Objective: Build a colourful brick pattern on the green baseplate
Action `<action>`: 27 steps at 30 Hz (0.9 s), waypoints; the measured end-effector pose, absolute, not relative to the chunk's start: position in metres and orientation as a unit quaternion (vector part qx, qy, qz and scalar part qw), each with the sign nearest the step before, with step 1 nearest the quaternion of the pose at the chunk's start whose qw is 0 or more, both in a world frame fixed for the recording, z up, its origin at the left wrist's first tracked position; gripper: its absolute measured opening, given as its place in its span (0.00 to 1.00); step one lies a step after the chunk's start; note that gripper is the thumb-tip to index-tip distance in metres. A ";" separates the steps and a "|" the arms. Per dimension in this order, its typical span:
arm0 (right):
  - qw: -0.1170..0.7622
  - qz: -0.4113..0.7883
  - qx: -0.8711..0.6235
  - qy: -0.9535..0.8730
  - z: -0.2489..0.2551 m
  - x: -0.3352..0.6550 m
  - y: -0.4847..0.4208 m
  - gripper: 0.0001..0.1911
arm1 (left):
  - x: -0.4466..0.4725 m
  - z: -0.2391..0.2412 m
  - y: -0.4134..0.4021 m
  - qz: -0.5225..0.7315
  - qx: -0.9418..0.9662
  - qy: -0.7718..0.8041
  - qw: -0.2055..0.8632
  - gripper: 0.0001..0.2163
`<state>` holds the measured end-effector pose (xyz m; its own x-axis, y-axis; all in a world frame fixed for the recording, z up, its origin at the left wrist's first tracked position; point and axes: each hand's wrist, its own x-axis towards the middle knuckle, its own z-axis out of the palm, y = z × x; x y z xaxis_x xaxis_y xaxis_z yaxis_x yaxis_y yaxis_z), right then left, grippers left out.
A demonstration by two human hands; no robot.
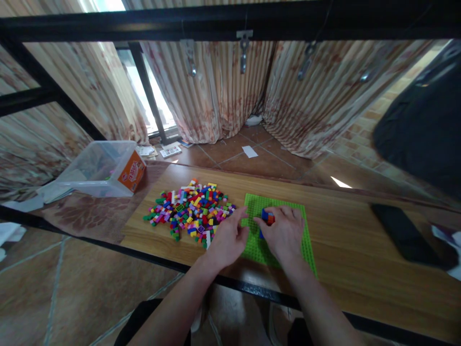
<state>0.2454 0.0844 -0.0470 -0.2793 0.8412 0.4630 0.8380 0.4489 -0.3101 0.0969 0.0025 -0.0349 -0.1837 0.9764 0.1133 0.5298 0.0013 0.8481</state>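
Observation:
A green baseplate (307,240) lies on a wooden table (345,250). My right hand (284,233) rests on the plate with its fingers curled round a small stack of blue, red and orange bricks (268,217). My left hand (230,238) sits at the plate's left edge, fingers bent, thumb and forefinger reaching toward the stack; whether it holds a brick is hidden. A pile of small bricks in many colours (189,209) lies just left of the hands.
A clear plastic tub with an orange label (104,168) stands at the far left on a patterned cloth. A black phone (403,233) lies at the table's right. A black metal frame (230,19) crosses overhead. Curtains and tiled floor lie beyond.

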 end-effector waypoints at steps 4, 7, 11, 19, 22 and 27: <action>0.337 0.082 -0.513 -0.785 -0.046 0.258 0.093 0.16 | 0.108 -0.044 0.008 0.465 0.530 0.609 0.363 0.30; 0.352 0.110 -0.508 -0.779 -0.048 0.264 0.100 0.17 | 0.113 -0.048 0.012 0.493 0.497 0.572 0.428 0.34; 0.344 0.137 -0.497 -0.785 -0.052 0.263 0.106 0.19 | 0.120 -0.051 0.015 0.494 0.491 0.547 0.464 0.38; 0.310 0.153 -0.488 -0.801 -0.058 0.260 0.107 0.22 | 0.128 -0.050 0.017 0.476 0.502 0.527 0.494 0.40; 0.312 0.158 -0.494 -0.796 -0.059 0.260 0.106 0.20 | 0.129 -0.048 0.017 0.474 0.504 0.535 0.485 0.39; 0.309 0.171 -0.497 -0.793 -0.060 0.260 0.108 0.18 | 0.132 -0.049 0.016 0.466 0.505 0.546 0.478 0.39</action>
<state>0.2603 0.1079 -0.0603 -0.3158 0.8931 0.3204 0.6820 0.4484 -0.5777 0.1319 0.0157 -0.0485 -0.0319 0.9982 -0.0515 0.1061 0.0547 0.9929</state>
